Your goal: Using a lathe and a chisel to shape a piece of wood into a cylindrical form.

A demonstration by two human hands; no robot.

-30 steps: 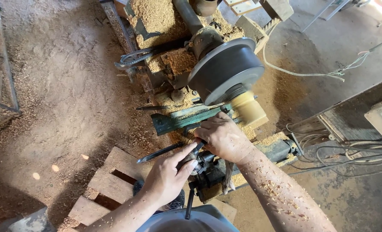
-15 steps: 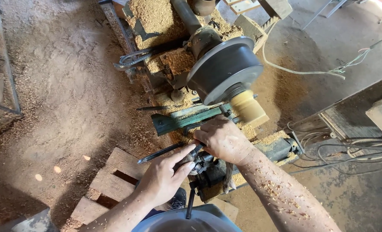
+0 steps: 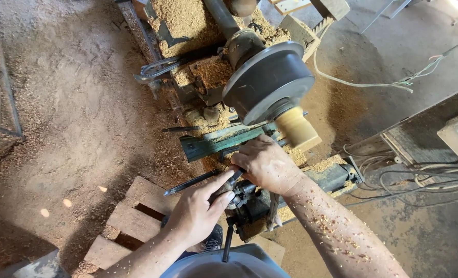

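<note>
Right hand (image 3: 265, 164) is seen closed over the front end of a long dark metal tool (image 3: 195, 181), just below the green tool rest (image 3: 223, 141). Left hand (image 3: 198, 211) is seen clasped on the same tool farther back, fingers wrapped round the shaft, below and left of the rest.

Tool judged stiff, steel, moderately heavy; dust may make it slippery. A two-point hold as shown, near the rest and well back, is judged best.

Pale wood piece (image 3: 297, 127) is mounted on the dark round faceplate (image 3: 270, 82), just right of and above the rest; rim of plate and rest edge lie close to the right hand.

Open room: sawdust-covered floor (image 3: 74, 113) left of the rest. Wooden pallet (image 3: 131, 216) lies below it; loose cables (image 3: 419, 175) far right.
</note>
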